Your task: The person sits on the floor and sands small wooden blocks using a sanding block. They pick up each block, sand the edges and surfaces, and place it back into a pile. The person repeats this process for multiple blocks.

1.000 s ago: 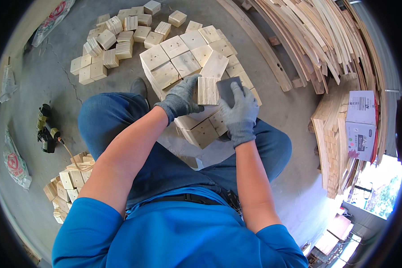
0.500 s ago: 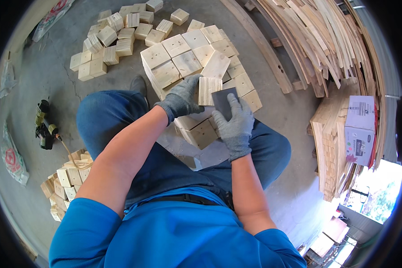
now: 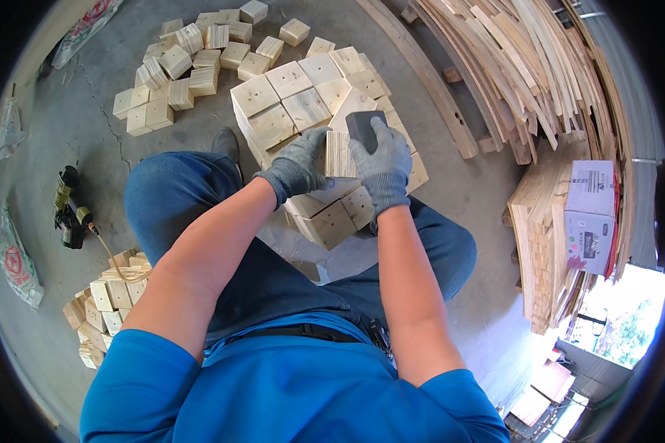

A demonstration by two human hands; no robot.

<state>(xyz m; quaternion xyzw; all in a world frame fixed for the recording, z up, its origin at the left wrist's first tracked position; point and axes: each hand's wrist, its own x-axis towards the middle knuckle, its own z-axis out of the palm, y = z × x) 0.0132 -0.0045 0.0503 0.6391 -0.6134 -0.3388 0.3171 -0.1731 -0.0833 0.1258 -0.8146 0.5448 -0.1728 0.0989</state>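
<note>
Both hands wear grey knit gloves. My left hand [image 3: 300, 160] is closed on a wooden block [image 3: 340, 155] whose layered, striped side faces me. In my right hand [image 3: 383, 164] is a dark grey sanding block [image 3: 363, 128], lying against the right upper edge of the wooden block. The fingers curl over its far side. Beneath and around them stands a large group of pale wooden blocks [image 3: 271, 125], packed together between my legs, several with small holes on top. Part of the held block is hidden behind the gloves.
Loose wooden blocks [image 3: 176, 60] lie scattered on the floor at the far left. A nail gun [image 3: 71, 207] with a hose rests at the left, near another block pile [image 3: 111, 300]. Long wooden strips [image 3: 506, 74] and a cardboard box [image 3: 591, 215] are stacked at the right.
My right hand has moved up and away from me with the sanding block, along the wooden block's right edge. My left hand keeps its hold with little movement.
</note>
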